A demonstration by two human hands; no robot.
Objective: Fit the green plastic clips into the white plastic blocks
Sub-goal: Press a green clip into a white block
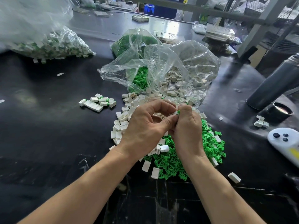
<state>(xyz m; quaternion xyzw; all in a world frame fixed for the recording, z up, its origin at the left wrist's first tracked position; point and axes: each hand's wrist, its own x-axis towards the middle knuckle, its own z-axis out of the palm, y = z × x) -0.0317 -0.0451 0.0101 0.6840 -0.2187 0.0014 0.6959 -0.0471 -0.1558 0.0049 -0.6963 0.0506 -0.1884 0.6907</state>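
L hand (145, 126): my fingers curled, pinching white block (175, 112) at fingertips.
R hand (187, 126): pinching green clip (178, 112), touching the block.
Clip pile (194, 157): on black table (48, 143), under my wrists.
Blocks (124, 120): loose, left of the clips.

Small assembly workshop: glossy black worktable (48, 143) carrying clear plastic bags of bulk parts (161, 62), blue plastic storage crate (149, 8) and grey metal shelving frame (258, 21) past its far edge.

Head view looks forward and down, close over the table (48, 143); far end perhaps blurred.
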